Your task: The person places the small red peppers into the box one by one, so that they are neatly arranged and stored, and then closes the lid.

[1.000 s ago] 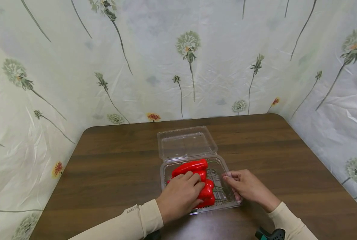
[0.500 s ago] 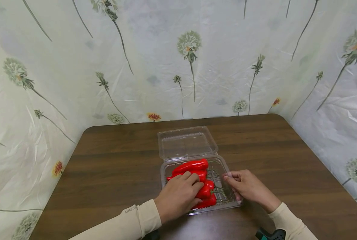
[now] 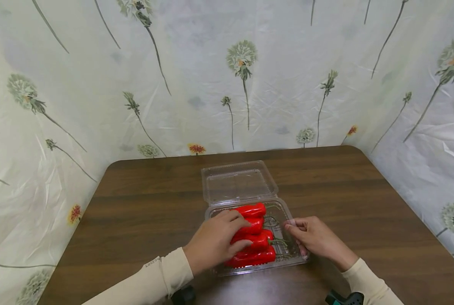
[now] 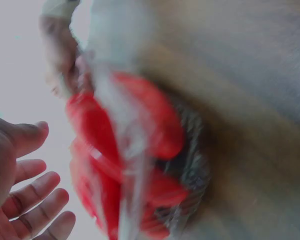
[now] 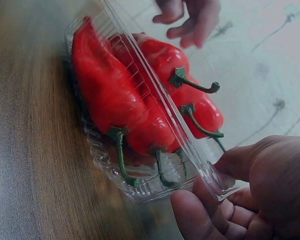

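Observation:
Several long red peppers (image 3: 254, 256) with green stems lie side by side in a clear plastic clamshell container (image 3: 263, 266), stems pointing toward its right side. Over their left ends is my left hand (image 3: 216, 240), its fingers loosely bent and spread, partly hiding the peppers. The left wrist view is blurred; there the left hand (image 4: 25, 200) appears apart from the peppers (image 4: 95, 130) with nothing in its fingers. My right hand (image 3: 313, 237) pinches the container's right rim between thumb and fingers. Up close, the right hand (image 5: 245, 190) grips the rim's corner, beside the pepper stems (image 5: 121, 157).
The container's clear lid (image 3: 238, 183) is folded back flat on the brown wooden table (image 3: 150, 203). Behind the table hangs a pale floral cloth (image 3: 196, 63), which also covers both sides. A dark wrist device (image 3: 345, 298) sits below the right sleeve.
My left hand has come away from the peppers and shifted left, its fingers opening. More of the front peppers shows. The right hand keeps its pinch on the rim.

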{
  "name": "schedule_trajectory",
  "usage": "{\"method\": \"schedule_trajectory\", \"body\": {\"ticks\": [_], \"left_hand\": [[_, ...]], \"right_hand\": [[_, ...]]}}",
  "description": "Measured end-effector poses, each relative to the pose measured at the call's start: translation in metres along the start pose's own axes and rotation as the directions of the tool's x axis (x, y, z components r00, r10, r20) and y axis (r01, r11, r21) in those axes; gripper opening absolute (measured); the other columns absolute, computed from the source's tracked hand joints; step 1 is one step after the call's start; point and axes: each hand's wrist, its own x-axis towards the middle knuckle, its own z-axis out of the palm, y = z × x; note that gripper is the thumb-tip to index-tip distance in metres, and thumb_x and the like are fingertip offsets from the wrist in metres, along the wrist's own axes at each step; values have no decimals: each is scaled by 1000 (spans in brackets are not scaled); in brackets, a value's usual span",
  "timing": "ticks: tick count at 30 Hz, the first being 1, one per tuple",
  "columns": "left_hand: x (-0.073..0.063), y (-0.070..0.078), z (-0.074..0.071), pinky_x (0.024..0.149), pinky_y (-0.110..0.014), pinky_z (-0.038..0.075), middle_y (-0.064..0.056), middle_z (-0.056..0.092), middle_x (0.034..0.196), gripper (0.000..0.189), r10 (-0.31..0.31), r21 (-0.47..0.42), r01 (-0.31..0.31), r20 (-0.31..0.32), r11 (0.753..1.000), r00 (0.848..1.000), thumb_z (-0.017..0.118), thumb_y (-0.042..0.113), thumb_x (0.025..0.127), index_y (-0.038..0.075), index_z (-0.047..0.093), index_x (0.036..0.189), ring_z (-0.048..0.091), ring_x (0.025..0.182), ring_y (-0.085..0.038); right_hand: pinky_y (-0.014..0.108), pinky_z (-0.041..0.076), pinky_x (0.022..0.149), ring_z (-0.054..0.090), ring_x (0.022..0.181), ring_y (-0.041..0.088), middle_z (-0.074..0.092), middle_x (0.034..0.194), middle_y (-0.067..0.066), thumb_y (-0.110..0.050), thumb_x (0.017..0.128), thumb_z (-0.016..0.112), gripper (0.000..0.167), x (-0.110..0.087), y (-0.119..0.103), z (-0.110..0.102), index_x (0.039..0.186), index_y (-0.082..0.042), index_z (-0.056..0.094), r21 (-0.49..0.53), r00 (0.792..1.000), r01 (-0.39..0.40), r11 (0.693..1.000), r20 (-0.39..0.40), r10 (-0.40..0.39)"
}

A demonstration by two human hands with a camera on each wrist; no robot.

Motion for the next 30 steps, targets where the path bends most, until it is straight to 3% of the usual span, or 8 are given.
{"method": "schedule_trajectory", "body": {"ticks": [2, 4, 6, 10, 14, 19, 26, 30], "left_hand": [[2, -7, -8, 83, -27, 56, 4, 69, 112, 38, -68, -93, 67, -7, 993, 998, 77, 40, 90, 17, 70, 120, 63, 98, -12], [3, -16, -16, 78, -28, 56, 4, 70, 109, 36, -149, -212, 143, -12, 967, 989, 78, 35, 89, 16, 71, 119, 64, 92, -13], [5, -27, -23, 74, -27, 56, 6, 70, 105, 32, -224, -331, 207, -14, 921, 974, 77, 31, 90, 15, 71, 117, 63, 87, -12], [10, -53, -31, 72, -29, 57, 9, 70, 99, 24, -371, -508, 323, 8, 799, 929, 76, 27, 92, 17, 72, 113, 64, 86, -12], [16, -78, -32, 69, -29, 56, 5, 71, 96, 21, -481, -564, 416, 39, 713, 876, 73, 30, 94, 18, 72, 111, 64, 85, -18], [23, -111, -23, 71, -32, 57, -6, 69, 101, 28, -571, -607, 503, 98, 615, 815, 70, 32, 97, 12, 70, 116, 65, 89, -29], [29, -144, -10, 82, -40, 59, -16, 66, 113, 43, -673, -605, 633, 205, 483, 710, 66, 36, 99, 3, 63, 127, 65, 100, -29], [34, -152, -5, 83, -42, 59, -20, 65, 123, 49, -673, -604, 666, 272, 437, 688, 63, 37, 100, -2, 61, 130, 67, 105, -32]], "right_hand": [[28, 44, 40, 53, 41, 16, 51, 52, 2, -27, 104, 58, 29, 0, 0, 0, 110, -2, 71, 4, 1000, 1, 1000, 2, -1], [28, 44, 40, 53, 41, 15, 51, 52, 2, -27, 104, 58, 29, 0, 1, 0, 109, -2, 71, 10, 1000, 1, 1000, 5, -1], [28, 44, 40, 53, 41, 15, 51, 53, 2, -27, 104, 58, 29, 0, 1, 0, 109, -1, 70, 14, 1000, 2, 1000, 5, -2], [28, 44, 40, 53, 40, 14, 51, 53, 2, -26, 104, 58, 28, 0, 0, 0, 106, -1, 70, 18, 1000, 5, 1000, 3, -6], [28, 44, 39, 53, 41, 14, 51, 54, 2, -26, 103, 59, 28, 0, 0, 1, 106, -1, 70, 15, 1000, 9, 1000, -2, -9], [28, 43, 40, 53, 41, 15, 51, 52, 2, -26, 104, 58, 29, 0, 1, 0, 108, -1, 71, 9, 1000, 15, 1000, -2, -15], [28, 44, 40, 52, 41, 14, 50, 54, 2, -25, 103, 59, 30, -1, 1, 1, 113, 1, 70, 40, 1000, -8, 999, 2, 8], [28, 44, 40, 52, 41, 15, 50, 53, 3, -25, 103, 59, 29, -2, 0, 1, 113, 1, 70, 41, 1000, -9, 999, -1, 9]]}}
